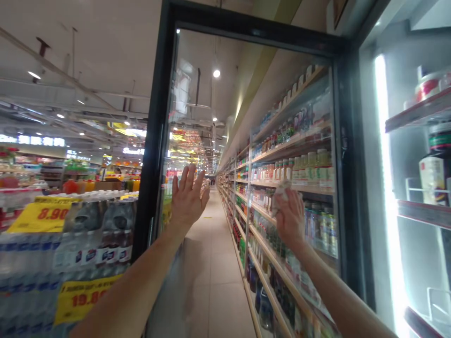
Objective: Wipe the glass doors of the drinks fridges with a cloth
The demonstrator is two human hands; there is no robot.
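A glass fridge door (211, 117) with a black frame stands swung out in front of me. My left hand (188, 197) lies flat against the left part of the glass, fingers spread, holding nothing. On the right part of the pane, my right hand (291, 218) presses a crumpled whitish cloth (281, 196) to the glass, its fingers bent over it. Part of the cloth is hidden behind the hand, and the picture is a little blurred there.
Right of the door is the lit fridge interior with bottles (435, 169) on shelves (423, 213). Shelves of drinks (292, 169) line the aisle floor (207, 263) seen through the glass. At the left stand stacked bottle packs (31, 263) with yellow price signs (40, 216).
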